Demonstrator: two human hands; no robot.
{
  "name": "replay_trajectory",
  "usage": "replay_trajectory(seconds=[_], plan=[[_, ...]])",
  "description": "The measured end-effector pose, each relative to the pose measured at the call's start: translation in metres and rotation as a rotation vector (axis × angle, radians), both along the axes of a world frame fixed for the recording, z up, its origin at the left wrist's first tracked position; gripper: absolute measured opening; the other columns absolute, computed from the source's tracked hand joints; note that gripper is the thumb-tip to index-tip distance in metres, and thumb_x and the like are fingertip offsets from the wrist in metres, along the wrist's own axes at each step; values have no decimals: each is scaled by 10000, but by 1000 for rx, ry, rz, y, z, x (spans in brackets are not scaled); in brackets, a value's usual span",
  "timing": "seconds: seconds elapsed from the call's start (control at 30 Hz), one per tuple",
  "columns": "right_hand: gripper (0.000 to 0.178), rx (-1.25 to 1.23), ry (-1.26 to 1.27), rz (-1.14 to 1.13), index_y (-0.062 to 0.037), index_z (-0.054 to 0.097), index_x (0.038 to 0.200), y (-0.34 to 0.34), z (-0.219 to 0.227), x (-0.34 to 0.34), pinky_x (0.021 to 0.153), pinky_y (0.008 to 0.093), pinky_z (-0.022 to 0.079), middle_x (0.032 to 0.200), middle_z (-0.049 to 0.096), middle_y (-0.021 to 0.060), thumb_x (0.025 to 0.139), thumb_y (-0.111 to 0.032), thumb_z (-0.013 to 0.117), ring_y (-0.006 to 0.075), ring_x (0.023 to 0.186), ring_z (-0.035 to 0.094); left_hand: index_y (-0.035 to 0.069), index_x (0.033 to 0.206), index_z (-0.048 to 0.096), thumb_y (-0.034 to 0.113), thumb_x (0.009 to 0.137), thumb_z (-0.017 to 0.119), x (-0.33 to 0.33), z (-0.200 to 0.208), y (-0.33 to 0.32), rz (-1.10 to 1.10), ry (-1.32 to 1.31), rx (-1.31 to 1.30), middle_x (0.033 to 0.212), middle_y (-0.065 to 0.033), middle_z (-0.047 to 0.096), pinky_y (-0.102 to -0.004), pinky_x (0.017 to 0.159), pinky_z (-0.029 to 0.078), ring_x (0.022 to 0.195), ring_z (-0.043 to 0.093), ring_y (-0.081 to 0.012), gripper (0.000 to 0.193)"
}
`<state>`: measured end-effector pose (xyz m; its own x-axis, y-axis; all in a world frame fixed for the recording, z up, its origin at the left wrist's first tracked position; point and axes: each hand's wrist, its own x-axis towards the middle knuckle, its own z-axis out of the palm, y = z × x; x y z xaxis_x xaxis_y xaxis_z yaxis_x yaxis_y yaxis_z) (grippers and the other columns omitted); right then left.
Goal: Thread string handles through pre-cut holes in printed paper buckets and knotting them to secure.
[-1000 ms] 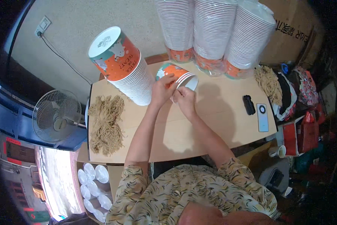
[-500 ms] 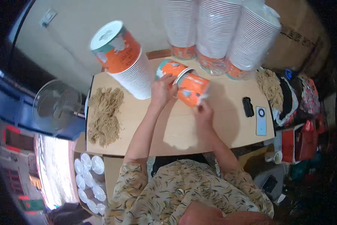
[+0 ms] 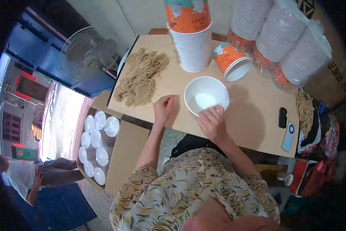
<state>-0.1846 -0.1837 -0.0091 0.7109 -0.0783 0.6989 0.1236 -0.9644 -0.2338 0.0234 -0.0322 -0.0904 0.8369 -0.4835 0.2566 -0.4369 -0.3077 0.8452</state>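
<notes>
A paper tub (image 3: 206, 92) with a white inside stands upright on the table in front of me, its mouth facing up. My right hand (image 3: 212, 122) is closed on its near rim. My left hand (image 3: 164, 111) is left of the tub, apart from it, with fingers curled together; whatever they may hold is hidden. Behind lies a second orange-and-green paper tub (image 3: 227, 57) on its side, open end toward me. A tall stack of nested tubs (image 3: 192, 50) rises beside it. To the left, near my left hand, spreads a pile of tan dried strands (image 3: 140, 79).
Wrapped tub stacks (image 3: 282, 32) stand at the back right. A phone (image 3: 288, 136) and a black object (image 3: 282, 117) lie at the right edge. Lower left, a cardboard box (image 3: 127, 158) holds several clear plastic cups (image 3: 96, 136). A fan (image 3: 90, 57) and another person (image 3: 24, 181) are farther left.
The two tubs have been parted: one lies at the back, the other stands upright before me. My left hand has let go and moved left. The view has shifted; a person now shows.
</notes>
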Motion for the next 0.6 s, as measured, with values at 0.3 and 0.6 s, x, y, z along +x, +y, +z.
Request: replay_trajectory(seconds=[0.3,0.6], plan=[[356,47,-53,-48,-54,670,1044,49,2,32,898,414,421,1033,661,75,716,-82,804,253,928,619,32,1011,757,173,893,724,37,-11,69,178,-151,144,826,-135,715,-312,675,544,723,709,-228,187],[182,199,23,198,-41,662,926,82,-25,14,758,383,492,984,656,70,769,-5,748,256,842,622,65,919,741,83,798,732,97,-19,53,-69,-306,234,895,-130,631,-419,694,537,826,658,-346,123]])
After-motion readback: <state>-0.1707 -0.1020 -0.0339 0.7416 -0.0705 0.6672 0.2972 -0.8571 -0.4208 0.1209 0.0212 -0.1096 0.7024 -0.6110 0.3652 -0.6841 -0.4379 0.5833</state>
